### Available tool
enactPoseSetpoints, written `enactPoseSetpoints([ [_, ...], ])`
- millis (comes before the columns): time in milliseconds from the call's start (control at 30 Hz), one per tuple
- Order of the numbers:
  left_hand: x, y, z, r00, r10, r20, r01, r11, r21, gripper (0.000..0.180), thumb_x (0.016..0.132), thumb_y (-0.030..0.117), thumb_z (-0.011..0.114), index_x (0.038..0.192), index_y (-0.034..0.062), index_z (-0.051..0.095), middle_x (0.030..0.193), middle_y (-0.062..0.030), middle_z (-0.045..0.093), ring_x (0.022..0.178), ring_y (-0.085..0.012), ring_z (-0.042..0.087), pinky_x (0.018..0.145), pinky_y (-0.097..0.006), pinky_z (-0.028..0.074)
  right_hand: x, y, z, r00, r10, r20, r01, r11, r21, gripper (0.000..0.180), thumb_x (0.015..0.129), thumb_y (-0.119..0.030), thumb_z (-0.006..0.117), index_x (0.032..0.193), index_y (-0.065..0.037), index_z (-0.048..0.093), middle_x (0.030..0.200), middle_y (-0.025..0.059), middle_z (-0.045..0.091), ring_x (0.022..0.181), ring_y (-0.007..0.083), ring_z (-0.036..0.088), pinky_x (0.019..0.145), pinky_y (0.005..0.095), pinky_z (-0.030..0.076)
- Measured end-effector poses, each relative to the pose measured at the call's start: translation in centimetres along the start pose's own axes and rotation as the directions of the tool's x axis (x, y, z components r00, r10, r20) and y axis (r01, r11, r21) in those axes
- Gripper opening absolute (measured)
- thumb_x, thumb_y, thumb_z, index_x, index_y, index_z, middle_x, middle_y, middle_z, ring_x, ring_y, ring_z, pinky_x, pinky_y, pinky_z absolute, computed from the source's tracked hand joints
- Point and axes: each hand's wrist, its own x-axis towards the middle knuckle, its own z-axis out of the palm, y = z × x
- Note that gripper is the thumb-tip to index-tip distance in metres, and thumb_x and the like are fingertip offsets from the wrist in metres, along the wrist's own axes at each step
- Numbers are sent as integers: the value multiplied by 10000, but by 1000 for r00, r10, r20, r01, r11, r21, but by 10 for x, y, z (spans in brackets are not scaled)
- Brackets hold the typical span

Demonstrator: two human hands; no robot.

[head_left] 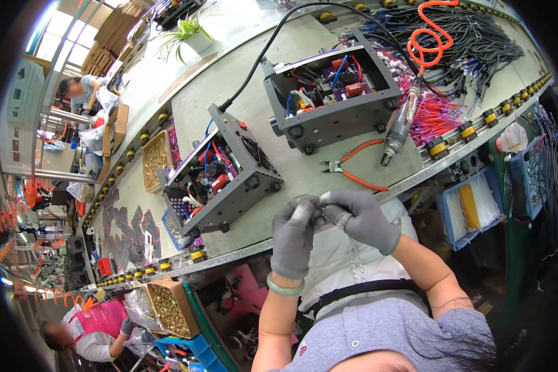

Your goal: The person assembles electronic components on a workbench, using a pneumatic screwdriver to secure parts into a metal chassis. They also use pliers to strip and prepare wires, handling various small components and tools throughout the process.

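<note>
My left hand (293,239) and my right hand (364,221), both in grey gloves, meet at the table's near edge. Their fingers are pinched together; whatever small thing lies between them is hidden. Just beyond are diagonal cutters (336,166) with orange-red handles, lying spread on the grey mat. A grey pneumatic screwdriver (403,121) rests to their right, joined to a coiled orange hose (429,38). Two dark grey metal housings with exposed wiring stand on the mat: one at the left (245,195), with a black cable (254,71) attached, and another farther back (347,118).
Pink wires (437,115) and dark cables (477,49) are heaped at the right. Roller tracks (438,149) edge the table. Boxes of brass-coloured parts (167,308) and a blue bin (471,211) sit beside it. Two other people (96,328) (84,90) work at the left.
</note>
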Motion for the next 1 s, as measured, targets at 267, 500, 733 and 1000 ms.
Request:
enactPoseSetpoints([
  [267,9,-25,30,955,266,-132,-224,937,268,139,946,137,596,1000,10,617,895,-31,612,762,-98,556,713,-254,476,-2,6,7,969,-13,-245,47,990,131,156,933,-155,595,936,-3,629,705,68,592,650,112,554,604,293,469],
  [500,20,-40,62,963,178,-204,-146,976,160,133,967,159,574,986,27,580,885,-34,599,778,-100,554,699,-251,487,-6,13,-3,934,52,-355,28,976,215,155,916,-161,583,892,-13,620,654,53,545,611,118,513,572,307,441],
  [733,30,-47,85,1000,29,-11,-26,976,216,197,1001,201,491,1052,24,560,885,-32,575,776,-115,552,687,-280,486,-12,31,-36,892,-54,-449,58,998,-5,130,929,-120,580,937,-5,640,718,70,616,655,115,545,616,300,463],
  [1000,101,-52,99,776,115,620,-601,-161,783,329,870,312,652,1042,35,608,932,-96,594,842,-241,598,737,-379,485,-46,12,-104,869,78,-489,48,970,240,132,953,-99,585,983,15,645,873,4,630,835,62,549,750,233,445],
])
